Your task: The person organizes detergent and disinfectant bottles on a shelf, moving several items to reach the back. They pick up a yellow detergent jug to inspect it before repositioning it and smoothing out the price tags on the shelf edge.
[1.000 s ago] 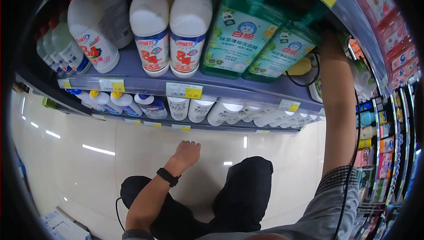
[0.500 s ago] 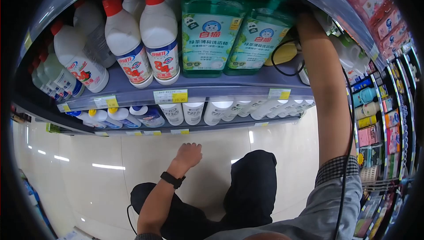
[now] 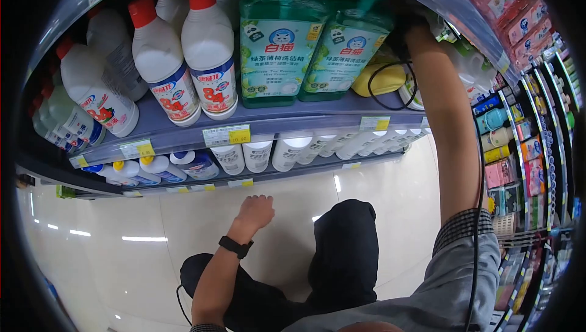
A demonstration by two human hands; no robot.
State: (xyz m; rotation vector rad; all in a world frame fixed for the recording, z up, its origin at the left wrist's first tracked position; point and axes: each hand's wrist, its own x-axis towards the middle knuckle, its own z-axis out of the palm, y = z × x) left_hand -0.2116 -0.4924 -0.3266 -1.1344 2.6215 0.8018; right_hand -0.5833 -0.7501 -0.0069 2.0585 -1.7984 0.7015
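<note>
My left hand (image 3: 255, 211), with a black band on its wrist, hangs over the floor in front of the shelf. Its fingers are curled into a loose fist, and no object shows in them. My right hand (image 3: 414, 25) reaches deep into the shelf, right of the green dish soap bottles (image 3: 337, 57). Shade hides its fingers and anything in them. Below it, a yellow bottle (image 3: 383, 80) lies with a black cable loop (image 3: 390, 107) in front. White bottles with red caps (image 3: 210, 57) stand to the left of the green ones.
Price tags line the shelf edge (image 3: 305, 121). On the lower shelf stand white bottles (image 3: 287, 154) and several with blue or yellow caps. Racks of packaged goods (image 3: 502, 173) rise at the right. My dark-trousered knees (image 3: 345, 246) are bent above the tiled floor (image 3: 146, 222).
The view has shifted slightly, so the shelf goods appear farther left and tilted. More of the yellow bottle shows beside my right arm. My left hand keeps the same curled pose.
</note>
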